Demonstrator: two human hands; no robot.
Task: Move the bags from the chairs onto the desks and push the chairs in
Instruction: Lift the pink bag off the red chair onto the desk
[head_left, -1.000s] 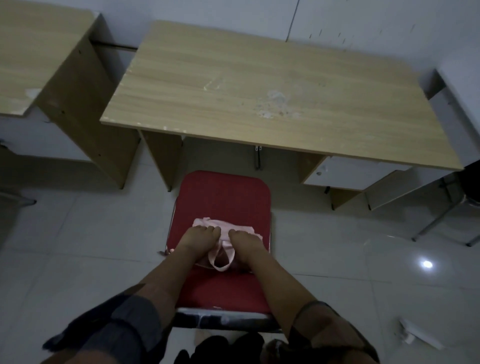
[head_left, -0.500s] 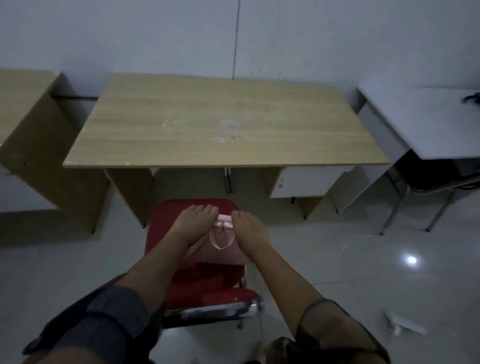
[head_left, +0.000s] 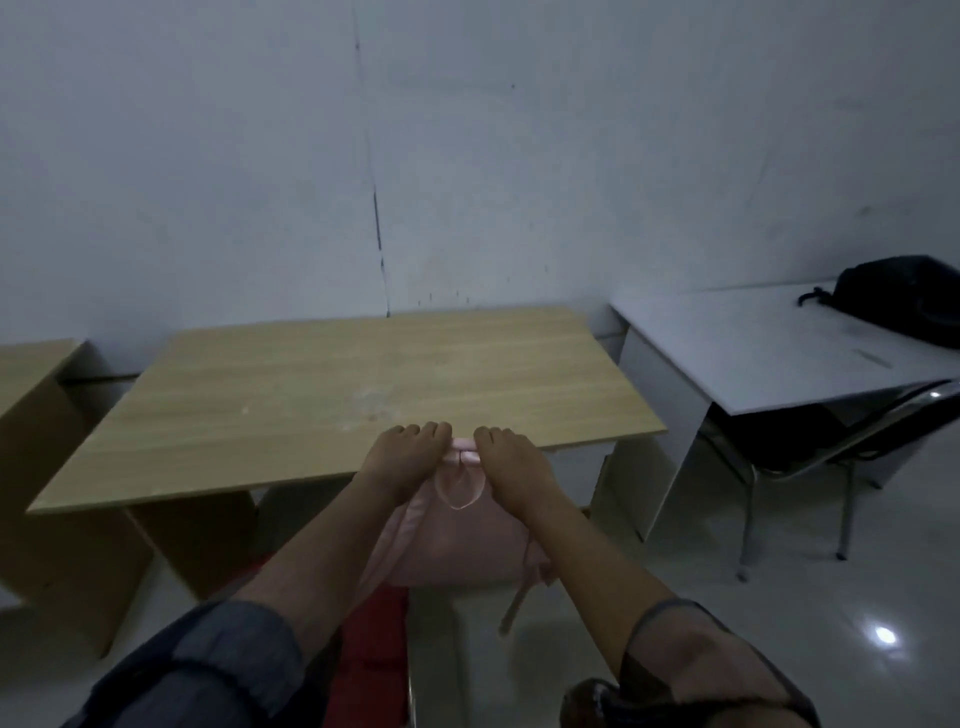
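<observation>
A pink bag hangs in the air in front of me, just at the near edge of the wooden desk. My left hand and my right hand grip its top edge side by side, with a thin loop handle dangling between them. The red chair stands below my arms, mostly hidden by them. A strap trails down from the bag's right side.
A second wooden desk is at the left. At the right stands a white desk with a black bag on it and a black metal-framed chair tucked under. The floor is pale glossy tile.
Both hands have lifted the pink bag off the red chair's seat up to the desk's edge. My view has tilted upward toward the wall.
</observation>
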